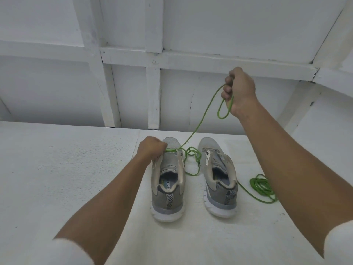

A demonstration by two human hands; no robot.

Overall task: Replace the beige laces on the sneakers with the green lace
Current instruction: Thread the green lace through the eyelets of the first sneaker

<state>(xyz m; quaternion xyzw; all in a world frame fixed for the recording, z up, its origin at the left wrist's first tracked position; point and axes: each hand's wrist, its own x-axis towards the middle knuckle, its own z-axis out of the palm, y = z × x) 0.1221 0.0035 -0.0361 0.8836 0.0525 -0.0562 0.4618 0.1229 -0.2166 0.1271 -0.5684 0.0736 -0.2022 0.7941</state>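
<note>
— On the table (76, 169), what stands there?
— Two grey sneakers side by side, heels toward the camera: the left sneaker (168, 188) and the right sneaker (219, 178), a little apart.
— And the hands?
— The left hand (150, 148) sits at the front of the left sneaker's opening, fingers curled, gripping the lace (199, 123) where it crosses the shoe. The right hand (239, 90) is raised above and beyond the right sneaker, fist closed on the same green lace, with a small loop hanging under it.
— Where does the lace run?
— From the left sneaker it rises taut to the right hand. Slack loops lie on the table between the two shoes.
— Anything smaller?
— A green coil (262, 186) lies on the table just right of the right sneaker's heel, partly behind the right forearm.
</note>
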